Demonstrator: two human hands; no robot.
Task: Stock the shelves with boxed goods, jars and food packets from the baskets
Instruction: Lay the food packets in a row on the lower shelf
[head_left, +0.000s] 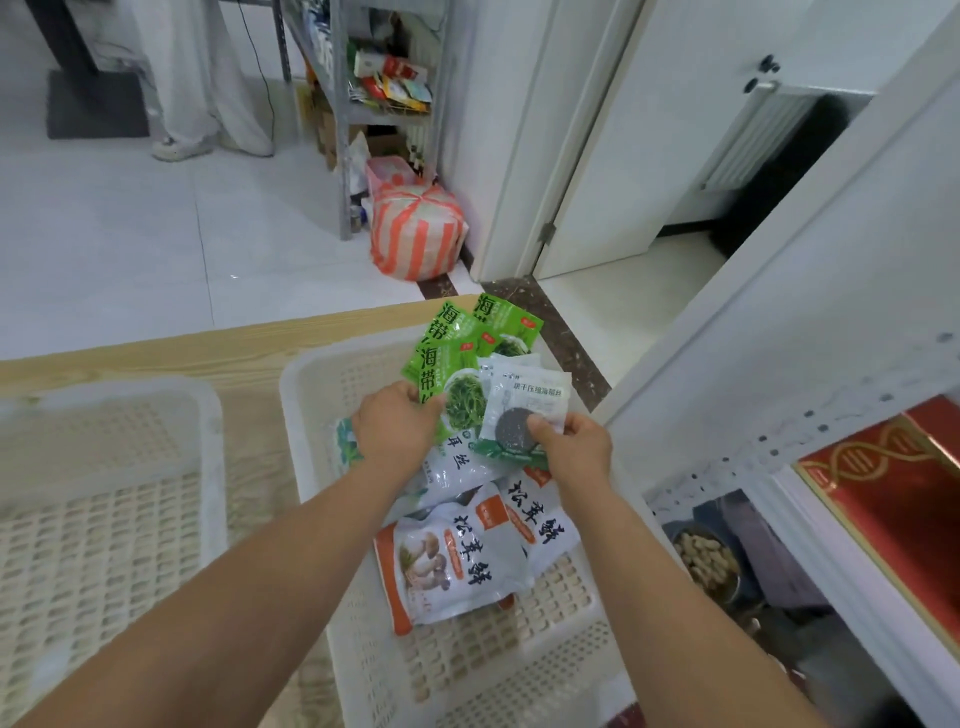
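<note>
**Seaweed packets held above the basket**

A fan of green seaweed packets (451, 364) is gripped at its lower edge by the left hand (397, 431), the fingers being curled round the packets. Just beside it, toward 3 o'clock, a small stack of white packets (524, 397) is pinched by the right hand (571, 448), with the thumb laid on a dark round window. The two bunches are touching and are held over the 12 o'clock end of a white slotted basket (311, 379).

Inside that basket, toward 6 o'clock from the hands, mushroom packets (447, 566) in white and orange are lying overlapped. A second white basket (205, 415) is set at 9 o'clock, and both are carried on a wooden table (208, 348).

At 3 o'clock a white shelf unit (779, 374) is seen, with a red box (883, 499) on it and a bowl of peanuts (706, 561) lower down. A striped bag (415, 228) is on the floor at 12 o'clock.
</note>
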